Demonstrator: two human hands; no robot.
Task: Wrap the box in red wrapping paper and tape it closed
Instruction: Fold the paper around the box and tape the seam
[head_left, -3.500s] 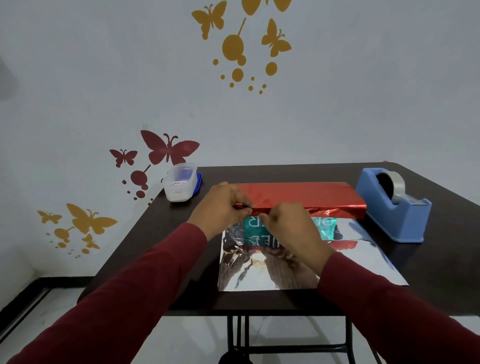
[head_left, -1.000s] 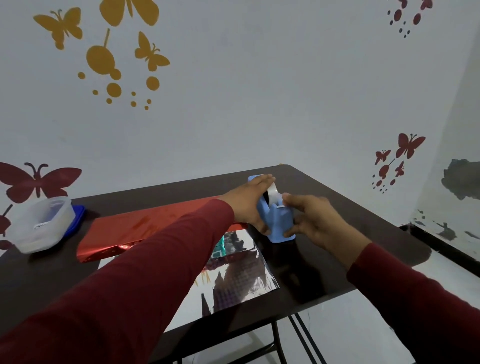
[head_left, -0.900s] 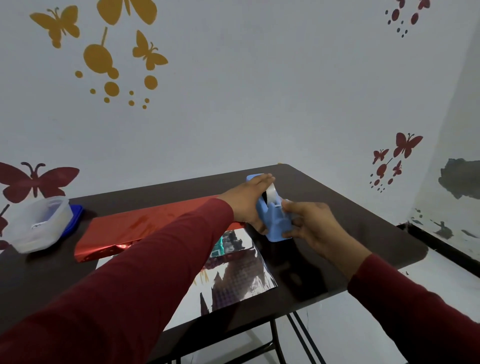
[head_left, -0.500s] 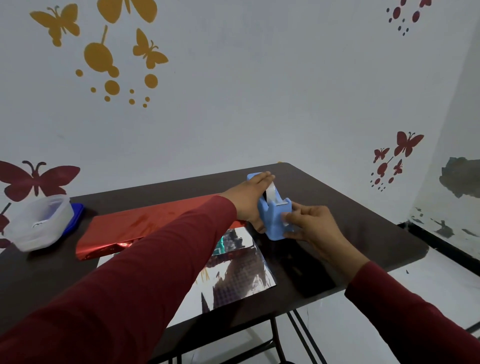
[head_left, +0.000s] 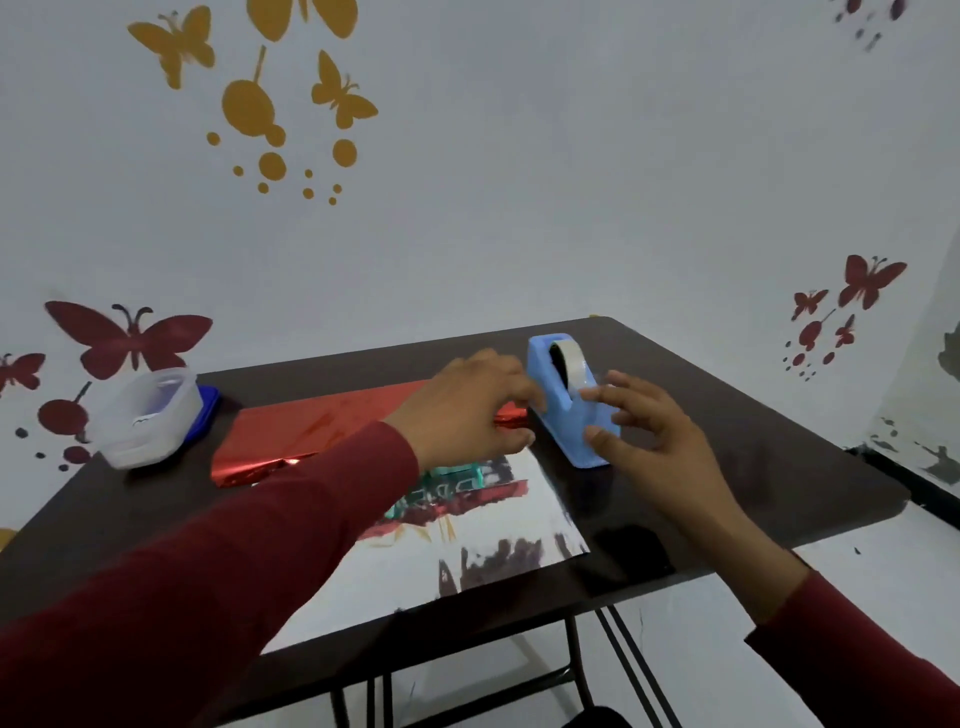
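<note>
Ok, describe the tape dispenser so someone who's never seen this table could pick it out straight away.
Start at the dark table and go to its far right part, just right of the red wrapped box. The tape dispenser stands there by the right hand: the only light blue block, with a roll of tape in its top.

The left hand (head_left: 470, 410) now leaves the tape dispenser (head_left: 571, 405) and curls over the red paper (head_left: 322, 426) beside it. The right hand (head_left: 649, 431) (fingers spread) lets go of the dispenser front.
</note>
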